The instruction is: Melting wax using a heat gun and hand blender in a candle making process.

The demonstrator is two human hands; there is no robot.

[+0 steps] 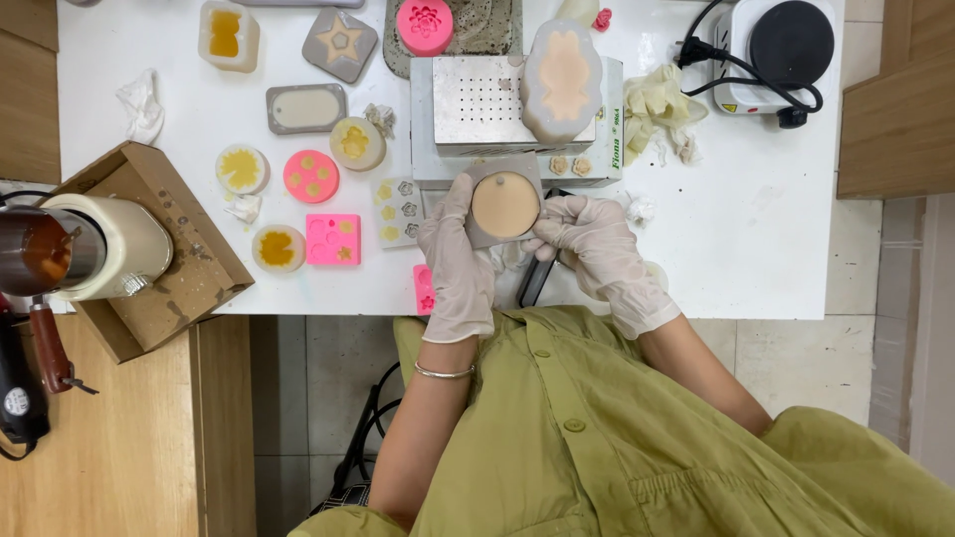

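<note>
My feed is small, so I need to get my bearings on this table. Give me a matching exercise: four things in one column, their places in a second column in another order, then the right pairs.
Things:
1. grey mould with round tan fill
2. hot plate
3. cardboard box
4. pink flower mould

Places:
A. far right corner of the white table
B. far edge of the table, near the middle
C. held between the left hand and the right hand
D. left edge of the table, overhanging

Pairs: 1-C, 2-A, 3-D, 4-B
</note>
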